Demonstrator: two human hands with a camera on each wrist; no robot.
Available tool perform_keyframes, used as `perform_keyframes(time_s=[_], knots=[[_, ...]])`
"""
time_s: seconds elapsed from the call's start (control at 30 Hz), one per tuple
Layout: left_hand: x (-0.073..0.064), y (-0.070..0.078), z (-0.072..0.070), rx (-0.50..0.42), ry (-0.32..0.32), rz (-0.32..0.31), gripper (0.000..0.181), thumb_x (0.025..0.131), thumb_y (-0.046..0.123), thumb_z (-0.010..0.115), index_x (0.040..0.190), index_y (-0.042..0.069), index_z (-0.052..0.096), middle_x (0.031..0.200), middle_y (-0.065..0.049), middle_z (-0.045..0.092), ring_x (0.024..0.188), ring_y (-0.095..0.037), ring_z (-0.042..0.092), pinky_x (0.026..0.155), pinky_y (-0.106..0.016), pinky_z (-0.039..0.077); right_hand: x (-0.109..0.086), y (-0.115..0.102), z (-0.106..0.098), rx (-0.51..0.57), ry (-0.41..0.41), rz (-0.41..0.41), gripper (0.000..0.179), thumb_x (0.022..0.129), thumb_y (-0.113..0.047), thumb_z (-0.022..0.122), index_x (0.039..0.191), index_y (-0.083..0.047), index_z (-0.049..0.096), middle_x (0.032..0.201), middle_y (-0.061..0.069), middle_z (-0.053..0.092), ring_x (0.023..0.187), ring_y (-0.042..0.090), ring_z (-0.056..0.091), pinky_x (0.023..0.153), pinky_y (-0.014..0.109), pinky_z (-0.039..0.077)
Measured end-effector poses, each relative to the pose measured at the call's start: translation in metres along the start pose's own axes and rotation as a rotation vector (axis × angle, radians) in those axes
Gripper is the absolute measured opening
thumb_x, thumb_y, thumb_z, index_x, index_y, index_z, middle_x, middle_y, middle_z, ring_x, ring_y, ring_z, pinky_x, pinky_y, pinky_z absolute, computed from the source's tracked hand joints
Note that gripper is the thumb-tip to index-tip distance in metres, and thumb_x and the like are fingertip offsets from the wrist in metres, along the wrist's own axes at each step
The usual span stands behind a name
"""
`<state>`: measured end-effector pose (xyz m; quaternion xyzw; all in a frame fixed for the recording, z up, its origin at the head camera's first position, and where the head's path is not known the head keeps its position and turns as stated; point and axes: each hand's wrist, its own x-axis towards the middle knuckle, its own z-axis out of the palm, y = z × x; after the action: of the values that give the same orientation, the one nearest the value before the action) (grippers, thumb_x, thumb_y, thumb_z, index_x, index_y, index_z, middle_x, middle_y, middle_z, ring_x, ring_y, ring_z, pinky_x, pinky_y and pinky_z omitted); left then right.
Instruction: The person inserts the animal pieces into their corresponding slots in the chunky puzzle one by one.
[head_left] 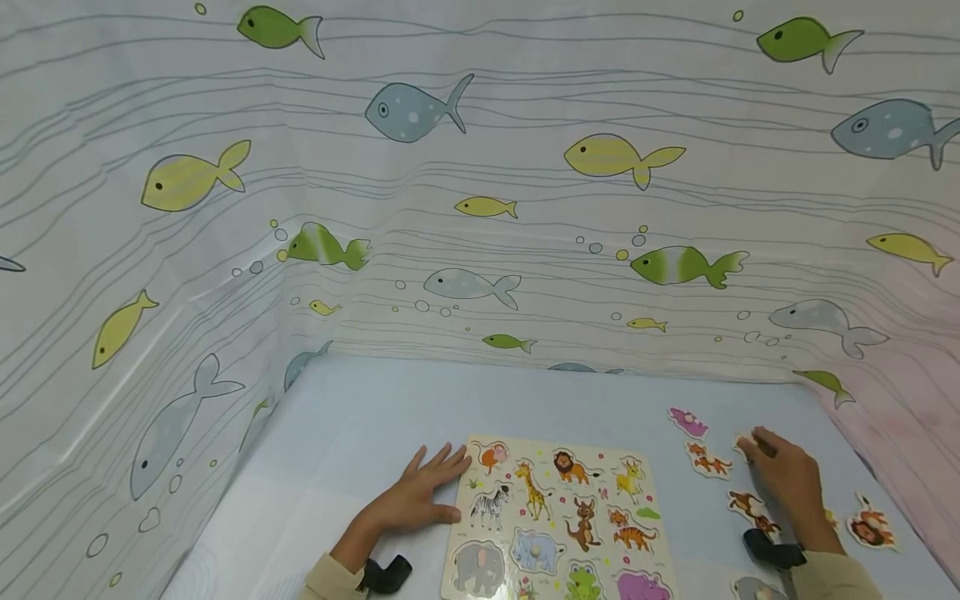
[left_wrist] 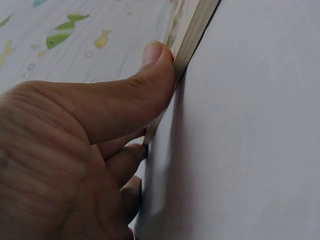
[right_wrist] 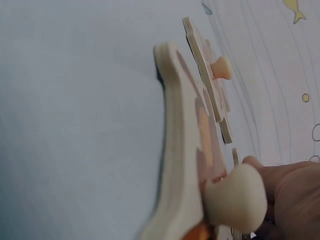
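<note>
A wooden animal puzzle board lies on the table. My left hand rests at its left edge with fingers spread; in the left wrist view the thumb touches the board's wooden side. At the right, my right hand has curled fingers pinching a small puzzle piece, mostly hidden by the fingertips. Beside it lie a tiger piece and a purple hippo piece. A brown animal piece is near the wrist. In the right wrist view, a round knob stands on a near piece.
A lion piece lies right of my right arm, and a grey elephant piece at the front edge of view. A blue knobbed animal piece sits in the board. Fish-printed cloth walls the table at back and sides.
</note>
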<state>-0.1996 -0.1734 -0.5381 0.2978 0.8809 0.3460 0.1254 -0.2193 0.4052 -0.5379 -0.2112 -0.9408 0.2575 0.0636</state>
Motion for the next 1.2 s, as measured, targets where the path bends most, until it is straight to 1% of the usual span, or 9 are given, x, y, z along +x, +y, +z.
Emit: perform_keyframes(time_s=[0.23, 0.3, 0.47, 0.6, 0.8, 0.9, 1.07, 1.2], knots=[[-0.0015, 0.0007, -0.0002, 0.006, 0.004, 0.001, 0.088, 0.082, 0.042, 0.075, 0.152, 0.005, 0.039, 0.162, -0.017, 0.029, 0.153, -0.042, 0.015, 0.121, -0.067, -0.007, -0.0008, -0.0001, 0.0008, 0.006, 0.015, -0.030, 0.056, 0.100, -0.030, 0.060, 0.140, 0.009, 0.048, 0.145, 0.032, 0.044, 0.133, 0.055, 0.040, 0.108, 0.066, 0.035], [-0.0014, 0.0004, -0.0002, 0.008, 0.005, 0.002, 0.087, 0.082, 0.041, 0.075, 0.152, 0.005, 0.039, 0.162, -0.017, 0.029, 0.153, -0.042, 0.015, 0.121, -0.067, -0.007, -0.0002, -0.0004, 0.0017, 0.002, 0.026, -0.042, 0.053, 0.101, -0.027, 0.060, 0.138, 0.010, 0.050, 0.144, 0.031, 0.045, 0.133, 0.055, 0.041, 0.108, 0.066, 0.035], [-0.0008, -0.0007, -0.0006, 0.009, 0.007, 0.009, 0.087, 0.082, 0.041, 0.075, 0.152, 0.004, 0.039, 0.162, -0.017, 0.030, 0.153, -0.041, 0.015, 0.121, -0.066, -0.007, 0.0020, -0.0005, 0.0041, 0.007, 0.059, -0.040, 0.044, 0.100, -0.019, 0.060, 0.133, 0.011, 0.055, 0.142, 0.029, 0.048, 0.133, 0.053, 0.044, 0.109, 0.065, 0.036], [-0.0004, -0.0016, -0.0011, 0.016, 0.012, 0.016, 0.086, 0.082, 0.041, 0.075, 0.152, 0.004, 0.040, 0.162, -0.016, 0.030, 0.153, -0.042, 0.015, 0.121, -0.066, -0.007, 0.0027, 0.0004, 0.0057, 0.016, 0.089, -0.045, 0.040, 0.099, -0.016, 0.062, 0.128, 0.011, 0.059, 0.139, 0.029, 0.052, 0.131, 0.053, 0.047, 0.107, 0.065, 0.038], [0.0002, -0.0012, -0.0018, 0.017, 0.009, 0.008, 0.086, 0.083, 0.039, 0.075, 0.153, 0.005, 0.039, 0.163, -0.015, 0.028, 0.154, -0.040, 0.015, 0.121, -0.064, -0.008, 0.0039, 0.0009, 0.0070, 0.028, 0.105, -0.043, 0.038, 0.098, -0.016, 0.063, 0.125, 0.011, 0.061, 0.138, 0.027, 0.054, 0.129, 0.052, 0.048, 0.106, 0.064, 0.039], [0.0005, -0.0005, -0.0019, 0.013, 0.009, 0.005, 0.085, 0.083, 0.038, 0.075, 0.153, 0.006, 0.038, 0.163, -0.014, 0.028, 0.154, -0.040, 0.014, 0.122, -0.064, -0.008, 0.0031, 0.0014, 0.0063, 0.037, 0.094, -0.041, 0.039, 0.099, -0.017, 0.063, 0.127, 0.011, 0.061, 0.138, 0.027, 0.053, 0.130, 0.052, 0.048, 0.106, 0.064, 0.039], [0.0010, -0.0004, -0.0014, 0.000, 0.005, 0.008, 0.085, 0.083, 0.037, 0.076, 0.153, 0.005, 0.039, 0.163, -0.015, 0.029, 0.154, -0.041, 0.014, 0.121, -0.065, -0.008, 0.0011, 0.0012, 0.0043, 0.065, 0.076, -0.007, 0.042, 0.100, -0.019, 0.061, 0.132, 0.009, 0.057, 0.140, 0.027, 0.051, 0.133, 0.051, 0.046, 0.107, 0.065, 0.038], [0.0011, -0.0004, -0.0005, 0.005, -0.001, 0.001, 0.085, 0.083, 0.037, 0.076, 0.153, 0.005, 0.039, 0.163, -0.015, 0.029, 0.154, -0.040, 0.014, 0.122, -0.064, -0.008, -0.0009, 0.0002, 0.0035, 0.074, 0.104, -0.031, 0.041, 0.100, -0.019, 0.062, 0.130, 0.009, 0.059, 0.138, 0.027, 0.054, 0.132, 0.050, 0.048, 0.105, 0.064, 0.042]])
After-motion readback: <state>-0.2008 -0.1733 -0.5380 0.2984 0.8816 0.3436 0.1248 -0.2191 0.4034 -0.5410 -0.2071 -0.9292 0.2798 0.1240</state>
